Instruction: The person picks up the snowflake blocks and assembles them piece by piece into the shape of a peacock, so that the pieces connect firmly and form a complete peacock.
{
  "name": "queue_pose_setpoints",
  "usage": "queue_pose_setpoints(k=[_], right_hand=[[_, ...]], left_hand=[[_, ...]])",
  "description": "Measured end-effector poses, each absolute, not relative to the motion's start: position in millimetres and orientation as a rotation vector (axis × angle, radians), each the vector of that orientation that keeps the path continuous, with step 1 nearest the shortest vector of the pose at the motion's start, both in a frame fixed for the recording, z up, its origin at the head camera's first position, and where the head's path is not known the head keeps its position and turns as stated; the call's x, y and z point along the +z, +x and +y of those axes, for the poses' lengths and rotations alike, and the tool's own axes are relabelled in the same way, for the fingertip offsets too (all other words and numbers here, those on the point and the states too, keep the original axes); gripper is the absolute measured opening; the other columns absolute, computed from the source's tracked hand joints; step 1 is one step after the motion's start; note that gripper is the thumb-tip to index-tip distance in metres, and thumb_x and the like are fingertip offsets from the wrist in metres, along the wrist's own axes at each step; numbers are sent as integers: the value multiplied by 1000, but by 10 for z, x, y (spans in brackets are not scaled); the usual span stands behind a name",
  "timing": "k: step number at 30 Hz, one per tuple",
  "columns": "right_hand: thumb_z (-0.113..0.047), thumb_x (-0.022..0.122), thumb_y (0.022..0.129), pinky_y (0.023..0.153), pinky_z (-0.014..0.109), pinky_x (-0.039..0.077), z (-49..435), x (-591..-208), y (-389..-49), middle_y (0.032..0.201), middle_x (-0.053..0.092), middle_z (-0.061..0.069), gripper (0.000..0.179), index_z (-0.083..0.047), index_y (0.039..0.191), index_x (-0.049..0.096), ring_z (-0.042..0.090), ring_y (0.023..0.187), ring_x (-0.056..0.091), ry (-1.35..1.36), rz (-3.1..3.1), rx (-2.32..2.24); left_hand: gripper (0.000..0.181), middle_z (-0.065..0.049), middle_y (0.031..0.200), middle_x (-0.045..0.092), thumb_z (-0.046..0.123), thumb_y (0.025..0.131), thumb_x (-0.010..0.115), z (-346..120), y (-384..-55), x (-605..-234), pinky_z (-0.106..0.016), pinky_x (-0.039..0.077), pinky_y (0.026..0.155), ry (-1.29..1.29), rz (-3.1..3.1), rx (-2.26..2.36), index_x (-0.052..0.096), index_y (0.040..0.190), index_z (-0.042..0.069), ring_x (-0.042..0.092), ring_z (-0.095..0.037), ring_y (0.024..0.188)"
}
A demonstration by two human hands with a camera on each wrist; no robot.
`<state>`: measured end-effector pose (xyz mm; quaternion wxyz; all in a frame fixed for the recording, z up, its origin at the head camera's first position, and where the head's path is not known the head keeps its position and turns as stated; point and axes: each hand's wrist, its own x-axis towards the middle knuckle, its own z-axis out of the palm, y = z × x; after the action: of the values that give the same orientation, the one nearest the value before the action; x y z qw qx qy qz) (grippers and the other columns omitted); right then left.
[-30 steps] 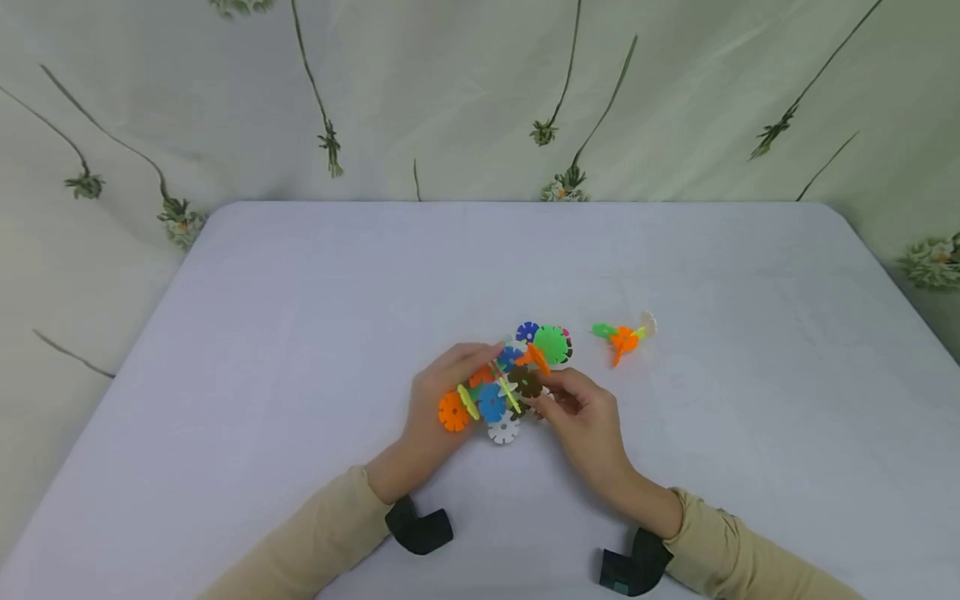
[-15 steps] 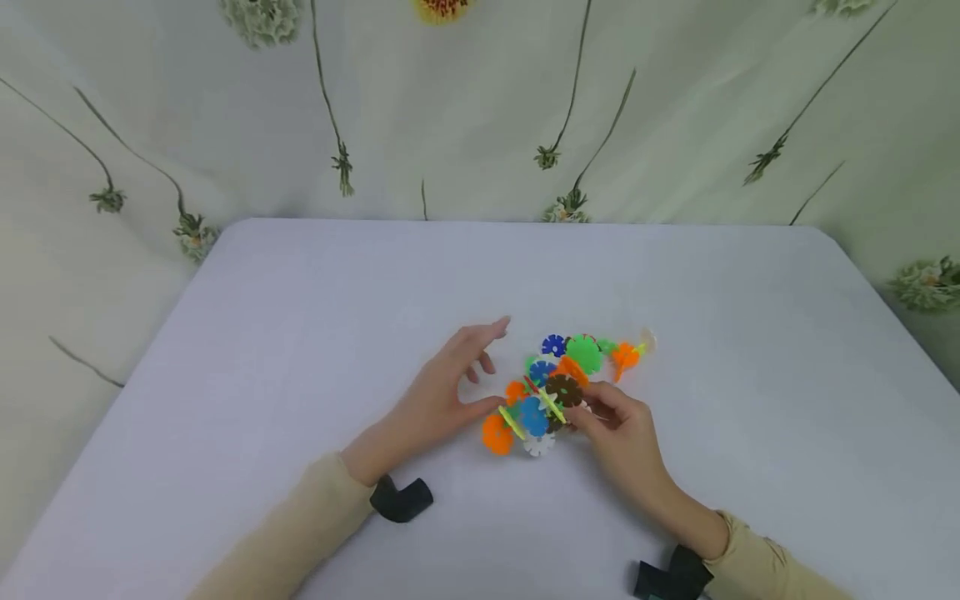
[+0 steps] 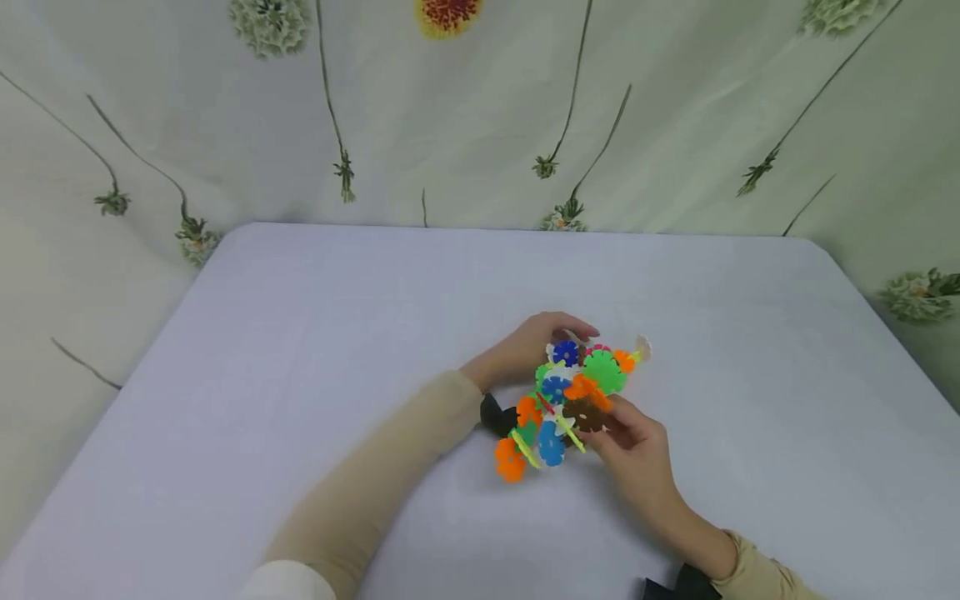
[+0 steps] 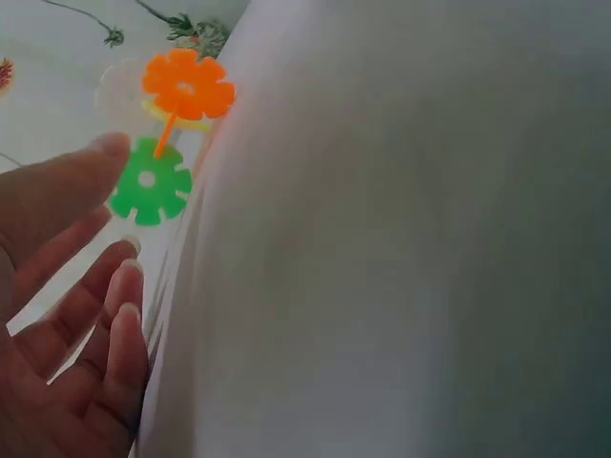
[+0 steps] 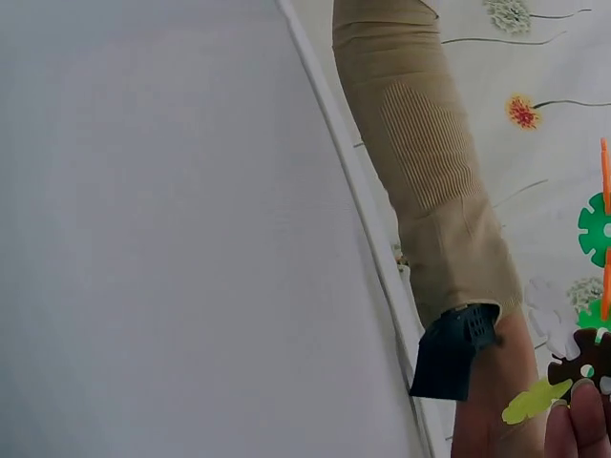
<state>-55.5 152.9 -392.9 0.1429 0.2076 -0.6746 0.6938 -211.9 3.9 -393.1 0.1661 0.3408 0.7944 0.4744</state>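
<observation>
My right hand (image 3: 637,454) pinches a multicoloured construction of notched plastic discs (image 3: 551,443) at its brown disc (image 3: 583,414), just above the table in the head view. In the right wrist view, the fingertips touch the brown disc (image 5: 571,367), and a yellow disc (image 5: 535,401) sticks out below. My left hand (image 3: 525,346) reaches behind the construction, its fingers partly hidden by it. In the left wrist view, its thumb is beside the green disc (image 4: 148,186) of a small joined piece with an orange disc (image 4: 181,81). The other fingers are loosely bent, apart from the thumb.
The white-covered table (image 3: 360,317) extends on all sides of the hands. A curtain printed with flowers (image 3: 480,125) hangs behind its far edge. Black devices are worn on the wrists, the left one a dark block (image 3: 497,417).
My left hand has let go of the large construction and moved right and forward behind it, towards the small piece. My right hand still holds the construction and has shifted right.
</observation>
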Motion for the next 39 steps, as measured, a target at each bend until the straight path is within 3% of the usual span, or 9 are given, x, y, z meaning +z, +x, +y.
queue_pose_setpoints(k=[7,10,14,17,25,35,39], right_hand=[[25,54,76,71,22,52,1510,-3911,-569,99,64,2,48,-8,107,67,13,88,60,665,-1904,1999],[26,54,75,70,22,52,1505,-3910,-566,99,64,2,49,-8,107,68,13,87,60,656,-1900,2019],[28,54,75,66,22,53,1501,-3915,-565,101,64,2,51,-10,107,68,12,86,62,635,-1921,2028],[27,55,75,64,22,53,1503,-3922,-572,100,64,1,51,-11,106,68,12,86,63,622,-1933,2025],[27,55,76,66,25,54,1513,-3946,-580,100,64,3,48,-7,107,68,14,87,64,643,-1934,2053],[25,56,77,65,24,54,1527,-3959,-582,93,64,4,38,-1,102,67,13,80,62,655,-1969,2036],[23,57,78,63,25,54,1523,-3957,-582,89,63,4,31,3,99,66,13,73,62,617,-2018,2011]], left_hand=[[14,-4,91,63,0,85,66,138,-2094,-3937,-19,45,78,1093,2321,1422,68,99,0,55,-14,82],[19,-1,89,64,-9,80,64,27,-2056,-3897,-20,45,75,1060,2440,1409,70,94,3,55,-13,80],[16,5,84,62,-4,79,66,-258,-2002,-3855,-23,45,68,977,2640,1362,71,87,9,52,-11,75],[4,6,82,61,9,82,71,-518,-1938,-3826,-25,44,64,921,2747,1321,70,86,11,51,-11,73],[6,5,84,57,7,79,74,-1091,-1578,-3711,-28,42,60,823,2916,1183,70,82,12,49,-13,71],[10,9,90,54,13,78,76,-1254,-1173,-3588,-28,46,69,1043,2889,1023,69,83,16,51,-12,82],[7,9,89,58,18,83,73,-1295,-1266,-3651,-30,48,71,859,2743,1251,69,88,16,53,-11,82]])
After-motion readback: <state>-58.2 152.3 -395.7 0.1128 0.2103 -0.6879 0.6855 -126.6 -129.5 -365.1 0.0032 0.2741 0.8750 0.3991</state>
